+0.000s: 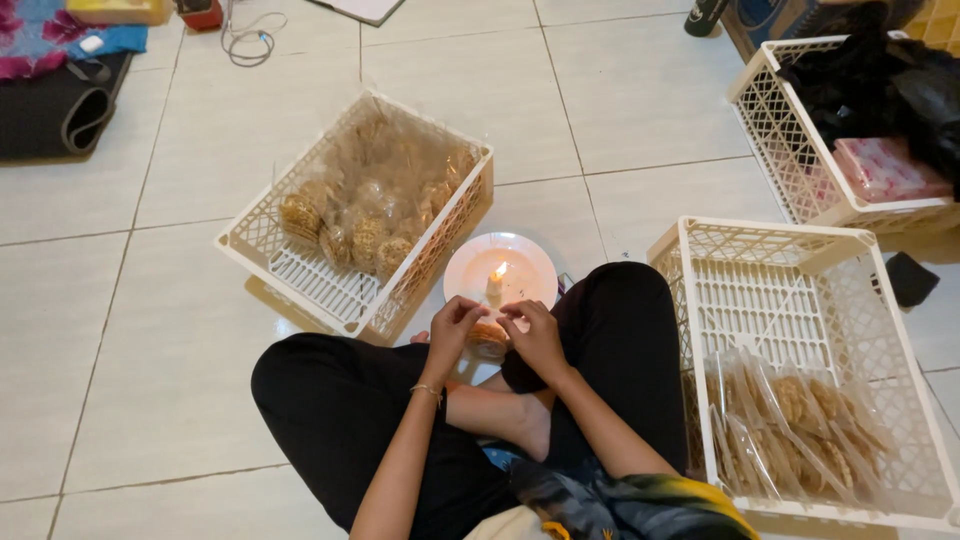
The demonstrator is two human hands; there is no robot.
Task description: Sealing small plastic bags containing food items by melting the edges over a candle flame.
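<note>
I sit cross-legged on a tiled floor. My left hand [453, 328] and my right hand [534, 334] pinch the top of a small clear bag of round brown snacks [488, 340] held between them. Just beyond the hands a lit candle [494, 284] stands on a white plate [525, 262]. The bag's opening is close to the flame. A thin bracelet circles my left wrist.
A white plastic basket [300, 272] at left holds several filled snack bags. Another white basket [760, 300] at right holds long clear packets of snacks. A third basket [790, 160] at far right holds dark cloth and a pink packet. A rolled mat [60, 110] lies far left.
</note>
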